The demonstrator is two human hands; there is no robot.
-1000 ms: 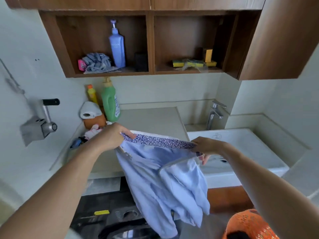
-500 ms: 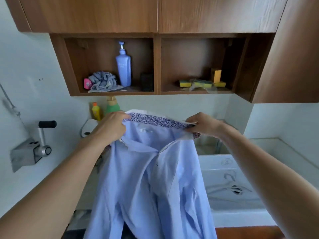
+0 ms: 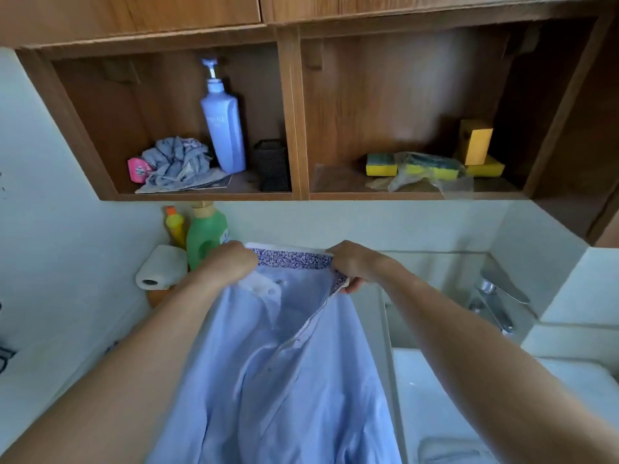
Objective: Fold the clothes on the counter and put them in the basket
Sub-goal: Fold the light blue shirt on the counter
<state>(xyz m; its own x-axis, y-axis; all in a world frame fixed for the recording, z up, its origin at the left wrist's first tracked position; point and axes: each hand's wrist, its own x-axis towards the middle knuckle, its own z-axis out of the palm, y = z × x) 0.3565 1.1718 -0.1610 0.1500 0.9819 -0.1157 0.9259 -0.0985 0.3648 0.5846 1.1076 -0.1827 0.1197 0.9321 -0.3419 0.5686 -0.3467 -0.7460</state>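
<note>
Near: both forearms reach in from the near edge. The light blue shirt (image 3: pixel 284 380) hangs between them, front open. Its hem and sleeves are cut off by the near edge.

- Left hand (image 3: pixel 227 266): fingers curled over the left end of the collar (image 3: pixel 291 259) and gripping it, knuckles toward me.
- Right hand (image 3: pixel 355 266): pinches the right end of the collar, with the thumb under the cloth and the fingers on top.
- The collar's purple floral lining is stretched taut and level between the two hands. The shirt body drops from there.

Change: a second ago the shirt hung bunched and lower, with the collar held above the counter. It has since been lifted and now falls flatter and longer. The hands have kept the same hold on the collar ends. The counter behind the shirt is now largely hidden by the cloth.

Right, mid-distance: a white sink (image 3: pixel 469 396) with a chrome faucet (image 3: pixel 492 303). Something pale lies in the basin, too blurred to name.

Left, behind the left hand: a paper roll (image 3: pixel 160 267), a green bottle (image 3: pixel 206 236) and a yellow bottle (image 3: pixel 175 226). Their lower parts are hidden.

Far: a wooden wall shelf (image 3: pixel 288 128).

- Left bay: a blue pump bottle (image 3: pixel 222 128), a crumpled grey cloth (image 3: pixel 177 162) and a black mesh holder (image 3: pixel 272 164).
- Right bay: yellow sponges (image 3: pixel 382 164), some in clear wrap.
</note>
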